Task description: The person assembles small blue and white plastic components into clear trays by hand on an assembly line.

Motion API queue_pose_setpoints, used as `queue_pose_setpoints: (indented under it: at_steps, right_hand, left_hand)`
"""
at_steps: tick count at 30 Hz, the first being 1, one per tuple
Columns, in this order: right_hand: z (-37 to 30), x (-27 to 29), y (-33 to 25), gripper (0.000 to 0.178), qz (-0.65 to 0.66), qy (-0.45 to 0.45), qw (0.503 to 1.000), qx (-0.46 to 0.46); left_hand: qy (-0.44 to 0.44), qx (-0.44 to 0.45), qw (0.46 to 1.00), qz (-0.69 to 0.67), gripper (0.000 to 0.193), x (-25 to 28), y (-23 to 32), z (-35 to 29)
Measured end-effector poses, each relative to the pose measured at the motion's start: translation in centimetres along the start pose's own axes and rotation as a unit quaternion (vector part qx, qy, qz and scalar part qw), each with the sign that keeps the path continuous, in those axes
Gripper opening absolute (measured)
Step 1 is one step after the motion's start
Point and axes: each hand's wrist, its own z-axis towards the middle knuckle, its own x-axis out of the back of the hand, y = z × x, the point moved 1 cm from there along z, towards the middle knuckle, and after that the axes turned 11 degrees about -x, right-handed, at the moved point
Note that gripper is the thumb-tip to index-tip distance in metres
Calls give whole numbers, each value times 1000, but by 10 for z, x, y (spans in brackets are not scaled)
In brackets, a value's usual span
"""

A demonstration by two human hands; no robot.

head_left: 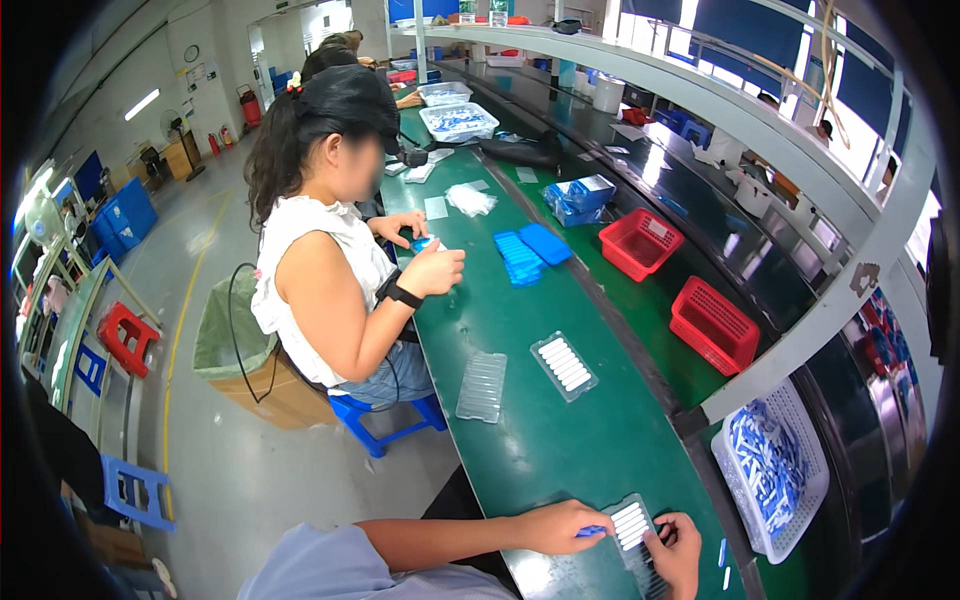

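Observation:
Near the lower edge, my left hand (pixel 562 526) pinches a small blue plastic piece (pixel 590 531) at its fingertips. A clear plastic tray (pixel 646 574) lies on the green table beside it, with several white sticks (pixel 629 524) in a row in its slots. My right hand (pixel 678 553) is curled at the tray's right side, its thumb and fingers closed on the edge. Part of the tray's lower end is covered by that hand. To the right of my right hand lie a small blue piece (pixel 722 552) and a small white piece (pixel 726 578).
Farther up the table (pixel 520 450) lie another filled tray (pixel 564 367) and an empty clear tray (pixel 482 387). A white basket (pixel 772 465) of blue-and-white pieces stands right, below two red baskets (pixel 714 326). A co-worker (pixel 335 270) sits at the left edge, handling a blue item.

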Motion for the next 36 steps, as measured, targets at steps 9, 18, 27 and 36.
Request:
queue_pose_setpoints:
  at_steps: [9, 18, 27, 36]
  right_hand:
    - [0, 1, -1, 25, -7, 0, 1000, 14]
    - [3, 2, 5, 24, -19, -4, 1000, 18]
    - [0, 1, -4, 25, 4, 1, 1000, 5]
    - [-4, 4, -8, 31, -25, -5, 999, 32]
  left_hand:
    - [-5, 12, 1000, -2, 21, -2, -4, 0]
    - [32, -24, 999, -6, 17, -2, 1, 2]
    - [20, -6, 1000, 4, 18, 1, 4, 3]
    - [17, 11, 1000, 9, 16, 1, 10, 2]
